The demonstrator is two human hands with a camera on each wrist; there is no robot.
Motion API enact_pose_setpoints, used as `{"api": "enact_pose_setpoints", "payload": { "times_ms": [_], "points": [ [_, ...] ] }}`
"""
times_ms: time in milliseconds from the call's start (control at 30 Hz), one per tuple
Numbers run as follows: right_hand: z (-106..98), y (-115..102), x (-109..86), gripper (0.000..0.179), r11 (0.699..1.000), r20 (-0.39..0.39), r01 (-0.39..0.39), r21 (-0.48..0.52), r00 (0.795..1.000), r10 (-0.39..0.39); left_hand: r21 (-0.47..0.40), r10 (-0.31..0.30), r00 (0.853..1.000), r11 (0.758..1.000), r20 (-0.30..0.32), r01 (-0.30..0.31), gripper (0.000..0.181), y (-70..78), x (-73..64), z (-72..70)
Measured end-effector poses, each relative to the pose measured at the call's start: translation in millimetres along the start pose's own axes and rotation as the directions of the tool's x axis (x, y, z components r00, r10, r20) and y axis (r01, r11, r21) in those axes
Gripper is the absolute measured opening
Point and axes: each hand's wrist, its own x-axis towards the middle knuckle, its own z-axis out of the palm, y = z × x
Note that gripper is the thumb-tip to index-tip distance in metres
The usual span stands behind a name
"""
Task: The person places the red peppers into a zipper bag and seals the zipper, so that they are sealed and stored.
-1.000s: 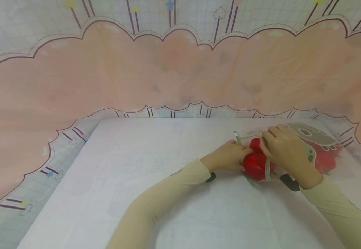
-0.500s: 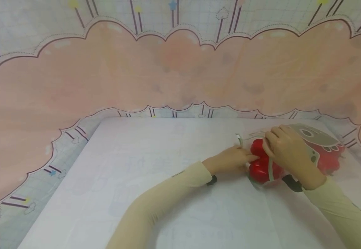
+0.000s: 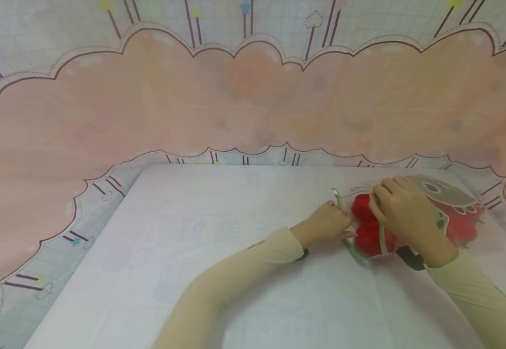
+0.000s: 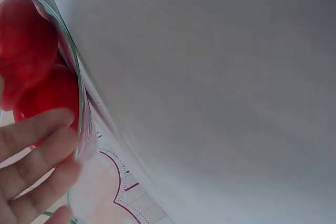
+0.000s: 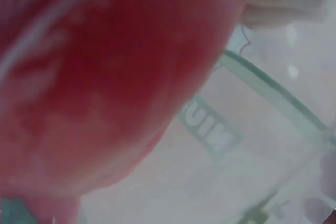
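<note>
A clear plastic bag point(image 3: 442, 191) with a green cartoon print and a green-edged mouth lies at the right of the white table. Red bell peppers point(image 3: 368, 240) sit just inside its mouth, with more red showing through the printed end. My right hand point(image 3: 403, 208) grips the bag's upper side from above. In the right wrist view a pepper point(image 5: 131, 61) fills much of the picture behind plastic. At the mouth, my left hand point(image 3: 327, 223) has its fingertips beside the peppers. The left wrist view shows its fingers point(image 4: 42, 156) slightly bent, by the green rim; its thumb is hidden.
A white table point(image 3: 183, 271) spreads to the left and front. Behind and beside it hangs a curtain point(image 3: 191, 106) with a peach scalloped pattern. A black wrist mount point(image 3: 410, 258) sits under my right wrist.
My left fingertips pressed against the peppers, then drew back slightly to the left. The peppers have shifted a little to the right. My right hand keeps its hold on the bag.
</note>
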Motion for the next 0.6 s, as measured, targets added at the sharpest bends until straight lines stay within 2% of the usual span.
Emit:
{"api": "enact_pose_setpoints", "payload": {
  "times_ms": [100,300,433,600],
  "points": [
    [0,1,-0.5,0.015,1.0,-0.007,-0.003,0.005,1.0,0.003,-0.039,0.014,0.999,0.999,0.053,-0.012,0.037,-1.7,-1.9,1.1],
    [0,2,-0.7,0.014,1.0,-0.019,0.002,0.008,1.0,-0.002,-0.079,0.057,0.994,0.996,0.096,-0.049,0.037,-10.2,-6.1,-1.7],
    [0,2,-0.8,0.014,1.0,-0.023,0.002,0.007,1.0,-0.002,-0.058,0.109,0.99,0.993,0.089,-0.104,0.037,-20.9,-11.1,-4.7],
    [0,3,-1.0,0.014,1.0,-0.035,0.003,0.006,0.999,-0.002,-0.027,0.171,0.984,0.985,0.04,-0.17,0.037,-40.3,-16.3,-8.3]
  ]
}}
